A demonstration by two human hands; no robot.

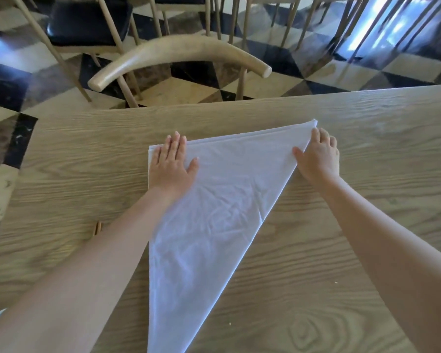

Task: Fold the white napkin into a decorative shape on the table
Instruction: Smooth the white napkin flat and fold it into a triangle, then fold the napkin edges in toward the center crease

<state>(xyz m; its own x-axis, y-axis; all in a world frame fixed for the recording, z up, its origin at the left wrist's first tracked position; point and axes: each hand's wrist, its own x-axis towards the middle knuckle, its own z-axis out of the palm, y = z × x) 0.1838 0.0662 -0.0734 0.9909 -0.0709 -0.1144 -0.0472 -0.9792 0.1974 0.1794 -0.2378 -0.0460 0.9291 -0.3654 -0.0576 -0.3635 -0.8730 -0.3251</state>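
Note:
The white napkin (pixel 222 200) lies flat on the wooden table (pixel 354 225), folded into a long triangle whose narrow tip runs toward me and off the bottom edge. My left hand (pixel 172 165) rests palm-down on its far left corner, fingers spread. Over at the far right corner, my right hand (pixel 318 155) presses along the diagonal fold edge, the thumb on the cloth and the fingers on the table beside it.
A wooden chair (pixel 178 54) with a curved backrest stands just beyond the table's far edge. More chairs (pixel 87 24) with dark seats stand farther back on the checkered floor. A small brown object (pixel 97 228) lies on the table by my left forearm.

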